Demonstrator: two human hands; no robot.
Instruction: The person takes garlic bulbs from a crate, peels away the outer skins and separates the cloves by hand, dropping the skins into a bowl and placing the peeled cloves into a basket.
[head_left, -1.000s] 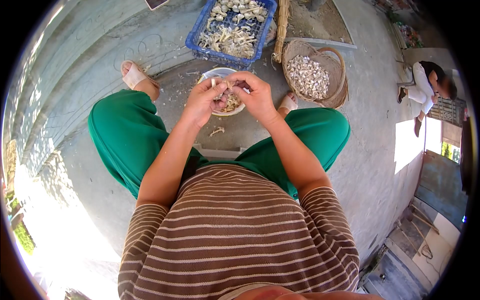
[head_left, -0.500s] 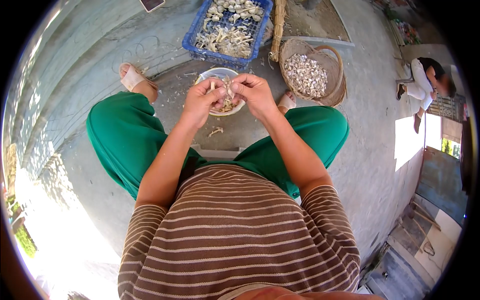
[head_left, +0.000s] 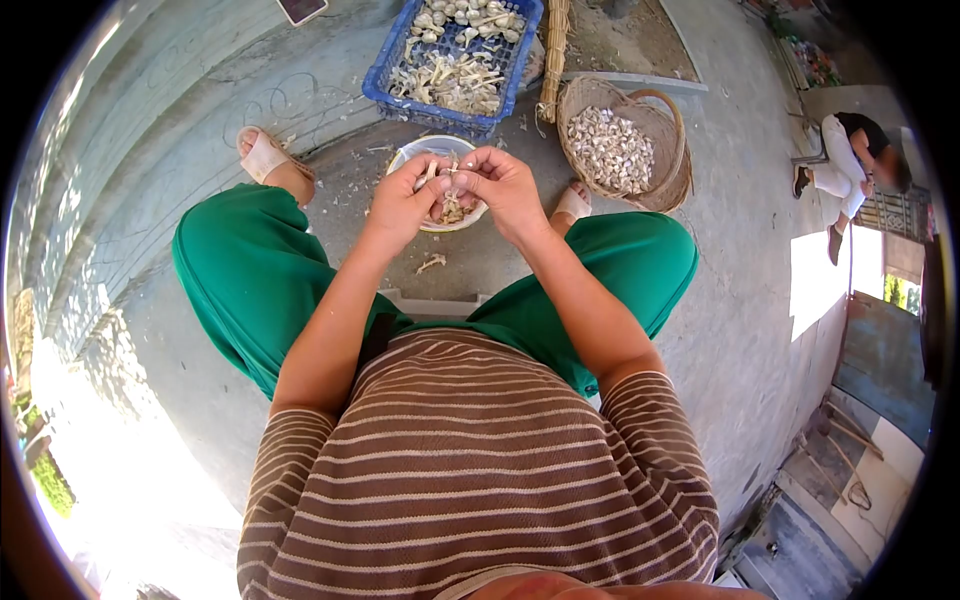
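Over a round white bowl (head_left: 470, 220) holding pale husks, my two hands meet, thumbs almost touching. My left hand (head_left: 405, 198) is closed on garlic, with a pale stem (head_left: 430, 172) showing between its fingers. The fingers of my right hand (head_left: 505, 195) are pinched on pale garlic pieces at the same spot; fingertips partly hide them. Beyond the bowl, a blue plastic crate (head_left: 480, 118) has whole garlic bulbs at its far end and dry stalks nearer me. To the right sits a wicker basket (head_left: 672, 130) of separated cloves (head_left: 608, 150).
A straw bundle (head_left: 554, 60) lies between crate and basket. A phone-like object (head_left: 302, 9) is at the top left. Another person (head_left: 850, 170) sits bent over at the far right. A scrap of husk (head_left: 432, 262) lies on the floor in front of the bowl.
My hands came slightly apart over the bowl, then closed together again around the garlic. The view has shifted slightly, showing more of the phone-like object.
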